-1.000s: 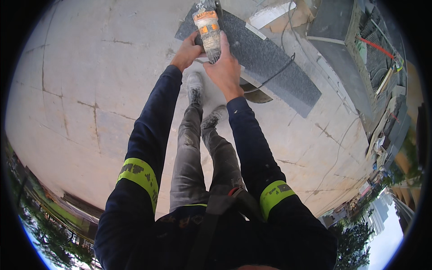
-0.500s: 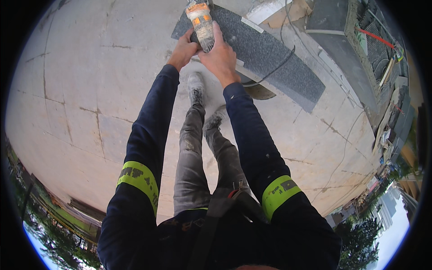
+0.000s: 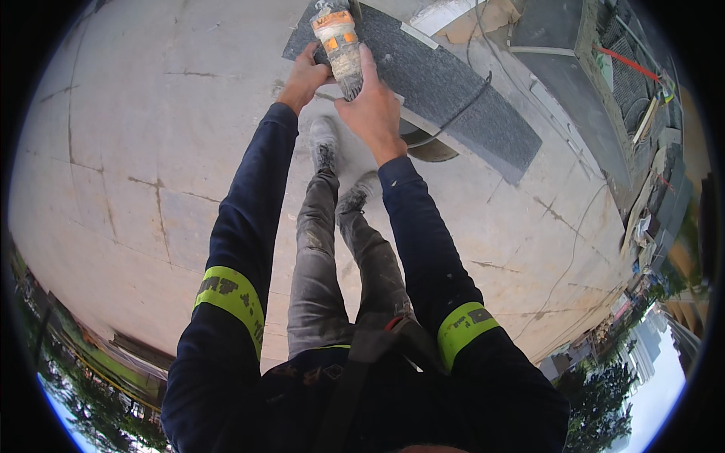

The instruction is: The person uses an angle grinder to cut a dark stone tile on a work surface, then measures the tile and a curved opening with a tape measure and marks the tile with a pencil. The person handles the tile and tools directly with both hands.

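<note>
Both hands are on a dust-caked angle grinder (image 3: 346, 64) with orange labels, at the top of the view. My right hand (image 3: 375, 113) is closed on its near end, thumb stretched along the body. My left hand (image 3: 305, 79) grips its left side, fingertips partly hidden. Beyond and to the right, a long dark grey stone slab (image 3: 476, 113) lies at a slant, raised off the floor. The grinder's head reaches over the slab's left part; the disc cannot be made out. A dark cord (image 3: 464, 107) curves across the slab beside my right wrist.
Under the slab's near edge sits a round-edged brown object (image 3: 434, 152), mostly hidden. My dusty shoes (image 3: 325, 143) stand close by on the concrete floor (image 3: 136, 151). At the right lie large grey panels (image 3: 555, 83), a red bar (image 3: 629, 63) and a heap of scrap.
The grinder and both hands have come slightly nearer to me, lower in the view. Both hands keep their hold. The slab appears shifted only slightly left with the view.
</note>
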Demonstrator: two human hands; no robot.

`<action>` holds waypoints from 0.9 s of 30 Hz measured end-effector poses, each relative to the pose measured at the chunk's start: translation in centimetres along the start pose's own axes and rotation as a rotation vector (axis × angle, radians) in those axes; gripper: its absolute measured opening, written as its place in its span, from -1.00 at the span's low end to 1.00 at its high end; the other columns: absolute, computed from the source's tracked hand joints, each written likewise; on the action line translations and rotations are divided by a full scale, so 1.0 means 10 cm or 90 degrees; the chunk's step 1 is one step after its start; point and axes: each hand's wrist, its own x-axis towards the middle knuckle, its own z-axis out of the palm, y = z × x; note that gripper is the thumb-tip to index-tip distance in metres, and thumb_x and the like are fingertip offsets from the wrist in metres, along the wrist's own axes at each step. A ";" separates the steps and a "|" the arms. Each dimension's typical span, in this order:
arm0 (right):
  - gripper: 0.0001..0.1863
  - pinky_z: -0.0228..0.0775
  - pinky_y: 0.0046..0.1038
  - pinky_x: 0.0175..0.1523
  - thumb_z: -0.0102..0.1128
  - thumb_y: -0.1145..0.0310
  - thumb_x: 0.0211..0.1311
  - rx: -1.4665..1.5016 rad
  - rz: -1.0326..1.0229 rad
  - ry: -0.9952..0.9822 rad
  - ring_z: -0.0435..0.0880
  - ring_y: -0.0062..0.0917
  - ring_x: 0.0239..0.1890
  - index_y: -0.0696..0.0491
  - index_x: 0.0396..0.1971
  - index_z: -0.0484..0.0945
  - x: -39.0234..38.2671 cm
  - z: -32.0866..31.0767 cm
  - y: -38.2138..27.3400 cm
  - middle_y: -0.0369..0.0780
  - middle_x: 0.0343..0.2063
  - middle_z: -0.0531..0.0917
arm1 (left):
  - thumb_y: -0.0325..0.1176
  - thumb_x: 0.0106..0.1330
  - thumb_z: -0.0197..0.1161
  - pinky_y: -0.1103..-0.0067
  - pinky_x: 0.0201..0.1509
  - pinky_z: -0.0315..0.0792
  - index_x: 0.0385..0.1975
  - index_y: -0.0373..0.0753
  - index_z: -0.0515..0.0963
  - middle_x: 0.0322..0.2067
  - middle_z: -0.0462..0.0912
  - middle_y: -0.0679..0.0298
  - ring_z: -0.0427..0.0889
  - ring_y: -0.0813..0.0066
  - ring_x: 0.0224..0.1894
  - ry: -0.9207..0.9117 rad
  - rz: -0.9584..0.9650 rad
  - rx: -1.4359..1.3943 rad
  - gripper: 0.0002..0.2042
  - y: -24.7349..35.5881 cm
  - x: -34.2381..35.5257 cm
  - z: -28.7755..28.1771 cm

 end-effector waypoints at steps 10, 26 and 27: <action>0.17 0.59 -0.01 0.09 0.52 0.28 0.01 -0.001 0.022 -0.019 0.76 0.09 -0.04 -0.25 0.64 0.02 0.08 -0.01 0.01 0.12 -0.14 0.74 | -0.72 0.20 0.31 0.35 0.12 0.77 0.48 -0.45 0.22 0.17 0.61 -0.03 0.76 0.17 0.08 -0.019 -0.003 0.010 -0.23 0.04 -0.07 0.04; 0.14 0.60 0.01 0.03 0.49 0.27 0.03 -0.011 -0.006 -0.028 0.76 0.11 -0.10 -0.22 0.64 0.04 0.33 -0.03 -0.06 0.11 -0.18 0.76 | -0.75 0.24 0.28 0.36 0.12 0.74 0.45 -0.48 0.20 0.13 0.61 -0.12 0.75 0.13 0.08 0.080 -0.032 0.037 -0.27 0.05 -0.12 0.15; 0.14 0.60 0.01 0.03 0.48 0.29 0.02 -0.006 -0.019 -0.023 0.77 0.11 -0.10 -0.22 0.64 0.04 0.29 -0.04 -0.08 0.12 -0.17 0.76 | -0.75 0.25 0.28 0.36 0.10 0.75 0.45 -0.48 0.20 0.11 0.62 -0.13 0.77 0.13 0.06 0.085 -0.032 0.014 -0.28 0.03 -0.13 0.13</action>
